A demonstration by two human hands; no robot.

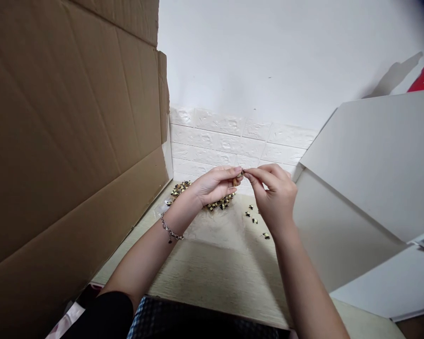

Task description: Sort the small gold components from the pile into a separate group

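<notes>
A small tan piece (237, 181) is pinched above heaped black-and-cream bits (221, 203).

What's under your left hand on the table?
Small dark-and-cream pieces lie in a heap on what looks like a clear plastic sheet over a pale wood-grain table. The spot directly beneath the left hand is hidden by it.
</notes>
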